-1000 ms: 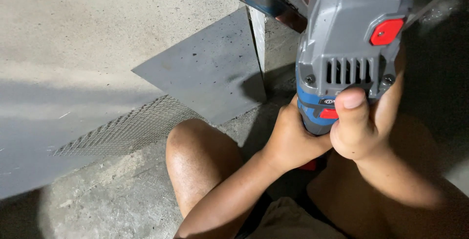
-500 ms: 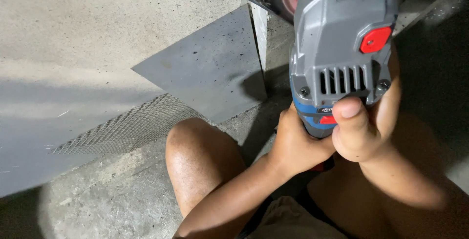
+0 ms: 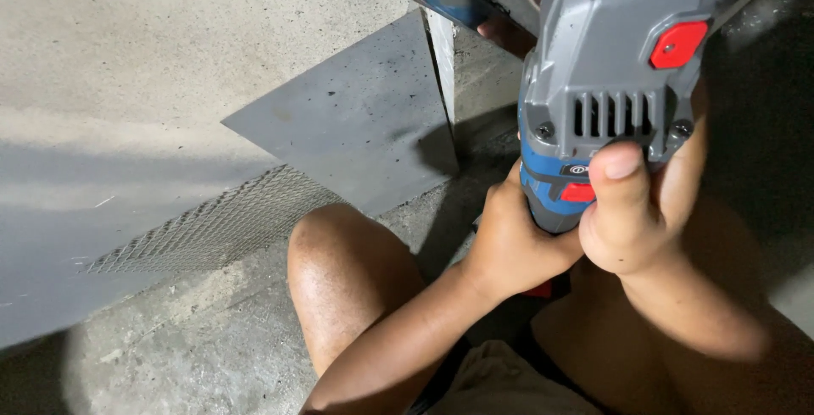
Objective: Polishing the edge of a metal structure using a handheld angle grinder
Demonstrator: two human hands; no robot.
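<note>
Both hands clasp a grey and blue angle grinder (image 3: 615, 84), held upright in front of the person at the right of the view. The left hand (image 3: 513, 241) wraps the lower body in a clenched grip; the right hand (image 3: 636, 211) grasps it higher, thumb pressed up against the vented housing. A bare knee (image 3: 339, 271) rises below, over the concrete floor (image 3: 170, 42).

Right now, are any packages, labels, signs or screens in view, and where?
Small oval badge: on the blue band of the grey power tool, just left of the right hand; dark with a pale rim.
No packages, signs or screens show.
</note>
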